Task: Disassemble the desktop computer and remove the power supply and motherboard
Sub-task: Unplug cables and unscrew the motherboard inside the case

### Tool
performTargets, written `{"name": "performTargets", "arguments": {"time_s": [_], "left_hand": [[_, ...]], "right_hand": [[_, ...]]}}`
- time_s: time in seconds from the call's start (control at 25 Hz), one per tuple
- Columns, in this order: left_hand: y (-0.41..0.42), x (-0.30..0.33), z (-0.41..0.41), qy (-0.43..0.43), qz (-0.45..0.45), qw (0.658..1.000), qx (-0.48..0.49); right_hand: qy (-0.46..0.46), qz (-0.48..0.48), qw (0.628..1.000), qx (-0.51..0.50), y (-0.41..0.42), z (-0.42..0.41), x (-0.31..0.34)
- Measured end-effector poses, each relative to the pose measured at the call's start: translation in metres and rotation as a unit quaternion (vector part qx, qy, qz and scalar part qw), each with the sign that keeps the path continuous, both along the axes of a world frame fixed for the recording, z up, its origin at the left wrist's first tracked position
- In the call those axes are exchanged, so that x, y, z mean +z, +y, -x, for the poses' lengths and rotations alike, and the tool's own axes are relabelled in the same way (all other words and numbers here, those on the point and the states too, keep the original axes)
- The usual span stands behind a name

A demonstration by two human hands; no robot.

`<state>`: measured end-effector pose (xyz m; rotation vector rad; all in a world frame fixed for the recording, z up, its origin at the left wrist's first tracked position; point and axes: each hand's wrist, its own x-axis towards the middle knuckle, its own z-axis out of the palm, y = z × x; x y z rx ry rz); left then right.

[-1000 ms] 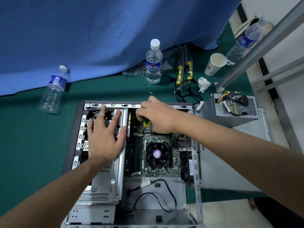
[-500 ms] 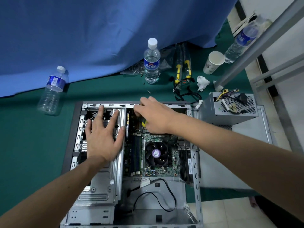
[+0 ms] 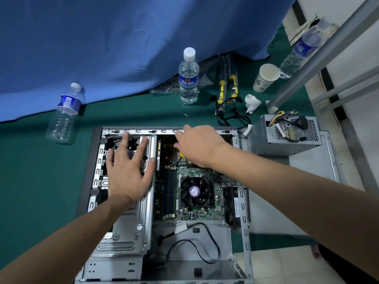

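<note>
Keep your left hand [image 3: 127, 173] flat and spread on the drive cage [image 3: 131, 222], steadying the case. Your right hand [image 3: 196, 146] grips a yellow-handled screwdriver [image 3: 182, 154] over the motherboard [image 3: 184, 181], beyond the fan [image 3: 194, 191]; stay square on the screw

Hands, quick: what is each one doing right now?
Left hand: open, fingers spread, resting flat on the drive cage.
Right hand: curled around a yellow-handled tool, mostly hidden.

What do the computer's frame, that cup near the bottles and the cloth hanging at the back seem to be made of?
Computer frame: bare sheet metal, judging by its dull grey sheen and punched slots. Cup: probably paper, matte white with a thin rolled rim. Blue cloth: woven fabric, hanging in soft folds.
</note>
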<state>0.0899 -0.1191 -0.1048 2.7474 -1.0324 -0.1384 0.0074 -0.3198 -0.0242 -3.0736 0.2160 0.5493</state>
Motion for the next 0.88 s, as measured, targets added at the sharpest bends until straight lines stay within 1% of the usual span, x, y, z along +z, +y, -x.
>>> {"name": "performTargets", "arguments": {"time_s": [0.04,0.12,0.2,0.24,0.28,0.4,0.44,0.48,0.56,0.6,0.64,0.68,0.8,0.84,0.88], "left_hand": [[0.0000,0.0000,0.0002,0.001,0.000,1.000,0.000],[-0.0002,0.0004,0.0000,0.000,0.000,1.000,0.000],[-0.0002,0.0001,0.0003,0.000,-0.001,1.000,0.000],[-0.0001,-0.0002,0.0003,0.000,-0.001,1.000,0.000],[-0.0004,-0.0003,0.0004,0.001,0.000,1.000,0.000],[-0.0004,-0.0005,0.0000,-0.001,0.002,1.000,0.000],[-0.0001,-0.0006,0.0001,-0.001,0.003,1.000,0.000],[-0.0001,-0.0004,0.0004,-0.001,0.004,1.000,0.000],[-0.0001,0.0003,0.0004,-0.001,0.004,1.000,0.001],[-0.0002,0.0003,0.0007,-0.002,0.003,1.000,0.002],[-0.0003,0.0004,0.0008,-0.001,0.002,1.000,0.003],[-0.0004,0.0007,0.0009,0.000,0.002,1.000,0.002],[-0.0005,0.0013,0.0008,0.000,-0.001,1.000,0.001],[-0.0007,0.0012,0.0008,0.000,0.000,1.000,0.001],[-0.0007,0.0015,0.0008,0.001,0.001,1.000,0.002]], "right_hand": [[-0.011,-0.003,1.000,0.002,0.0002,-0.0005,0.0002],[-0.030,-0.093,0.995,0.011,-0.0039,-0.0014,0.0034],[-0.017,-0.188,0.982,0.021,-0.0091,-0.0010,0.0079],[-0.010,-0.209,0.978,0.019,-0.0085,-0.0008,0.0093],[-0.003,-0.196,0.981,0.013,-0.0062,-0.0003,0.0093],[0.017,-0.065,0.997,-0.023,-0.0020,-0.0016,0.0042],[0.007,-0.054,0.998,-0.018,-0.0016,-0.0022,0.0033],[-0.011,-0.076,0.997,-0.009,-0.0022,-0.0025,0.0037],[-0.027,-0.160,0.987,0.007,-0.0078,-0.0025,0.0061],[-0.015,-0.193,0.981,0.005,-0.0094,-0.0015,0.0077],[-0.005,-0.205,0.979,-0.003,-0.0092,-0.0012,0.0086],[0.001,-0.193,0.981,-0.015,-0.0075,-0.0013,0.0092],[0.020,-0.087,0.995,-0.049,-0.0032,-0.0030,0.0054],[0.013,-0.073,0.996,-0.043,-0.0024,-0.0036,0.0049],[-0.005,-0.082,0.996,-0.032,-0.0023,-0.0043,0.0043]]}}
